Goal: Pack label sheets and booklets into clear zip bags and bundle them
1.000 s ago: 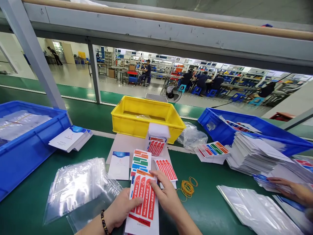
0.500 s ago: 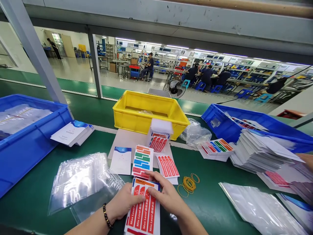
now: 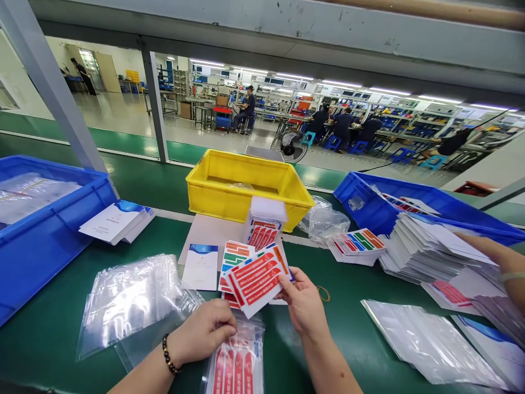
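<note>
- Fingers of the right hand point(image 3: 305, 301) are clamped on a small fanned set of printed cards point(image 3: 259, 280), thumb on the front face, the other fingers mostly hidden behind.
- These cards are tilted, raised in front of a card with coloured bars point(image 3: 238, 253) and partly covering it; the top one shows red strips and an orange end.
- Left hand point(image 3: 205, 331): fingers curled inward, thumb drawn close to the index finger, at the upper left edge of a filled clear bag point(image 3: 241, 364). Whether they pinch its film, I cannot tell.
- That bag lies flat on the green table point(image 3: 328, 350), red-striped cards showing through it.
- Beside the left hand lies a pile of clear sleeves point(image 3: 131, 301); beyond it, a white booklet with a blue top point(image 3: 200, 268).
- Past the right hand is a yellow rubber band point(image 3: 324, 294).
- At the far right, a co-worker's hand point(image 3: 486, 249) reaches over a tall paper stack point(image 3: 422, 257); its fingers cannot be made out.
</note>
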Action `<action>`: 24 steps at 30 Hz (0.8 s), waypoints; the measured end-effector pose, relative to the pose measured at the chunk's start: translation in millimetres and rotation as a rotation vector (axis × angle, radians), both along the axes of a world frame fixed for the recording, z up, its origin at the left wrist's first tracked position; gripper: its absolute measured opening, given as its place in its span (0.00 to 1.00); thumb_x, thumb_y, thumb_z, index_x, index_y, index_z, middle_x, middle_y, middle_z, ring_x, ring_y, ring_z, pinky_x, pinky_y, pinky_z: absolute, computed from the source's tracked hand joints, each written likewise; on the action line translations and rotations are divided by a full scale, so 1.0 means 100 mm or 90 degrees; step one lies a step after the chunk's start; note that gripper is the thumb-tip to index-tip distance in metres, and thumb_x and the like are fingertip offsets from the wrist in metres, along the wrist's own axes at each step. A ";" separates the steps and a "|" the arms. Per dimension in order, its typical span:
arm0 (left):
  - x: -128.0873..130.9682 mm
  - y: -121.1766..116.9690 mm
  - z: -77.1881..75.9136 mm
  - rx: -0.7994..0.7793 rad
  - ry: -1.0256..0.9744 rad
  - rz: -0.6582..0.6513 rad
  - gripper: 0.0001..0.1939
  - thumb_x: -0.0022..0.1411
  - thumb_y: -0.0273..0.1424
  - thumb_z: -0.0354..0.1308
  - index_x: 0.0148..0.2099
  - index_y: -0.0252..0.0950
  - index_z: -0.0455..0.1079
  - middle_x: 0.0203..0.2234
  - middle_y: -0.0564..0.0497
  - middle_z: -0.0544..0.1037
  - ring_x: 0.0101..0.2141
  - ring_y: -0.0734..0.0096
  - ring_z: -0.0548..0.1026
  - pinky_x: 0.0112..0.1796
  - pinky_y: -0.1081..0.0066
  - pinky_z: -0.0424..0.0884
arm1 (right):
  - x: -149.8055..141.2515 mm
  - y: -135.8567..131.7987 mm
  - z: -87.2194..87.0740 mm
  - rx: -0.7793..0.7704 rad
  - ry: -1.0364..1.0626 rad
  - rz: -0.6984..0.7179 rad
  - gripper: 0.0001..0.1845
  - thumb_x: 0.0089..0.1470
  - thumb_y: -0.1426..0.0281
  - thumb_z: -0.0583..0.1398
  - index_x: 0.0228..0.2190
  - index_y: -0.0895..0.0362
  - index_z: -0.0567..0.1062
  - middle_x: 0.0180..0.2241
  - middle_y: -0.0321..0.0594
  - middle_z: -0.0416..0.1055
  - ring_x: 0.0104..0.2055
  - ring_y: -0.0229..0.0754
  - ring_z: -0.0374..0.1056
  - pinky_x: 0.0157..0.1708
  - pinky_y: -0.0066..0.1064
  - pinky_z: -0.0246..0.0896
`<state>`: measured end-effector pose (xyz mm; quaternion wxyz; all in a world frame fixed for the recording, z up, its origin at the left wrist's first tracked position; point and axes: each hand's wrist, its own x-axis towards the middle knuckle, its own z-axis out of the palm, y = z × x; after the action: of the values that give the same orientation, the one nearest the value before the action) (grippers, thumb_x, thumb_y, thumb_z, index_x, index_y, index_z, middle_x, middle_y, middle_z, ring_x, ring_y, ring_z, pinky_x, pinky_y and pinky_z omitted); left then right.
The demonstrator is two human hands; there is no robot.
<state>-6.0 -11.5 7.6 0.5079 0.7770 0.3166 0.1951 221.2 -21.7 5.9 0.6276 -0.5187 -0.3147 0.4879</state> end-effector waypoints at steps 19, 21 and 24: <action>0.06 -0.02 -0.15 -0.003 -0.115 0.102 0.08 0.57 0.23 0.48 0.30 0.37 0.67 0.38 0.49 0.66 0.42 0.67 0.66 0.45 0.68 0.63 | 0.02 0.02 -0.09 -0.068 -0.170 0.126 0.28 0.38 0.54 0.65 0.38 0.59 0.72 0.18 0.32 0.68 0.18 0.35 0.61 0.16 0.26 0.57; 0.06 -0.02 -0.14 -0.020 -0.119 0.084 0.08 0.58 0.24 0.48 0.31 0.37 0.68 0.39 0.49 0.66 0.42 0.67 0.66 0.46 0.67 0.63 | 0.05 0.02 -0.09 -0.070 -0.174 0.126 0.28 0.38 0.54 0.65 0.38 0.59 0.72 0.19 0.33 0.69 0.18 0.36 0.62 0.16 0.26 0.57; 0.06 -0.02 -0.14 -0.032 -0.119 0.063 0.08 0.58 0.24 0.48 0.30 0.37 0.67 0.39 0.49 0.67 0.42 0.67 0.67 0.46 0.67 0.63 | 0.05 0.01 -0.09 -0.069 -0.187 0.170 0.25 0.40 0.55 0.64 0.37 0.58 0.73 0.22 0.36 0.71 0.21 0.38 0.65 0.18 0.27 0.59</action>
<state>0.3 -14.0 -6.1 0.5443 0.7259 0.3102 0.2837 225.7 -20.9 -3.0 0.4758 -0.5710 -0.4424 0.5018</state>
